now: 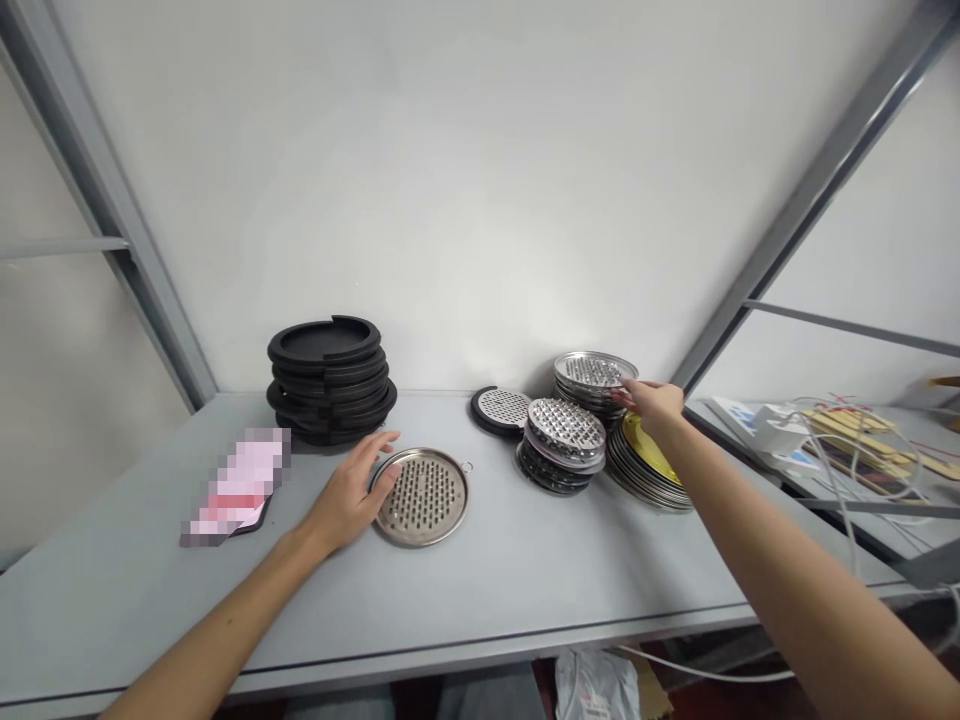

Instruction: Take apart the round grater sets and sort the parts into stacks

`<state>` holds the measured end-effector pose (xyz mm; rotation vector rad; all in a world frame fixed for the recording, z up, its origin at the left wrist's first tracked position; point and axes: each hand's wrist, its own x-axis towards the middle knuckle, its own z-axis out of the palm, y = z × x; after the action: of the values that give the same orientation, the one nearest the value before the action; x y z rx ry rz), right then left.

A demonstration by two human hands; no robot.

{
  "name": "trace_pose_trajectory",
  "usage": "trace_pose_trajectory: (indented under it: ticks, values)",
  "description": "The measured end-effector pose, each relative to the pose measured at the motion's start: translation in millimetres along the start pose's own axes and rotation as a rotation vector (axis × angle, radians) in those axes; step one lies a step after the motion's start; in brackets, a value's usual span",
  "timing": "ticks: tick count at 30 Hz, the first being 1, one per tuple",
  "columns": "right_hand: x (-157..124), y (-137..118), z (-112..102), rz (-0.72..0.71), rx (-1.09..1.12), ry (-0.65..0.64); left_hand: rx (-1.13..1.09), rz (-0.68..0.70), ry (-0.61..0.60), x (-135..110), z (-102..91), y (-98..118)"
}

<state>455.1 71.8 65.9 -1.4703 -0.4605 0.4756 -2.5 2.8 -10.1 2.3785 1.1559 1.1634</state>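
My left hand [350, 493] lies on the grey shelf with fingers spread, its fingertips touching the left rim of a round perforated metal disc [423, 496] that lies flat. My right hand [655, 403] reaches far right, fingers extended onto the edge of the top disc of a stack of metal perforated discs [592, 378]. In front of that stack stands a lower pile of shiny discs on black rings [562, 445]. A single black-rimmed perforated disc [500, 408] lies behind it. A fan of flat metal plates, one yellow [646, 463], rests under my right wrist.
A stack of black round rings [331, 378] stands at the back left. A blurred pink item on a dark pad [240, 485] lies at the left. Grey shelf frame posts [795, 215] slant at both sides. The neighbouring shelf holds cables and papers [840, 440].
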Motion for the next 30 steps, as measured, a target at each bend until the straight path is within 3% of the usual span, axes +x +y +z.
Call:
trace_pose_trajectory:
  ticks: [5,9,12,15,16,18,22,24,30]
  values:
    - [-4.7,-2.6,-3.0,-0.020,-0.046,0.019,-0.007,-0.011,0.016,-0.4,-0.9,1.8]
    - [-15.9,-9.5,-4.4,-0.190,-0.156,0.024,0.012,-0.026,-0.006,-0.7,-0.2,0.7]
    - [-43.0,-17.2,4.4,-0.329,-0.154,-0.039,0.028,-0.009,-0.052,-0.1,0.0,1.4]
    - [-90.1,-22.1,19.5,-0.517,-0.149,-0.210,0.051,0.027,-0.142,-0.4,-0.2,2.4]
    - [-108.3,-21.7,24.7,-0.645,-0.160,-0.312,0.062,0.034,-0.174,-0.9,-0.3,2.4]
    - [-143.8,-16.0,34.4,-0.756,-0.191,-0.472,0.089,0.028,-0.234,-2.5,-0.5,1.5]
    - [-192.3,16.6,53.1,-1.091,-0.485,-0.957,0.133,-0.021,-0.366,-6.1,-1.2,-1.7]
    - [-201.5,38.6,62.0,-1.111,-0.630,-1.019,0.138,-0.033,-0.420,-7.0,-1.8,-2.7]
    - [-195.2,79.7,72.3,-0.937,-0.873,-0.940,0.121,-0.069,-0.440,-7.3,-2.7,-5.0]
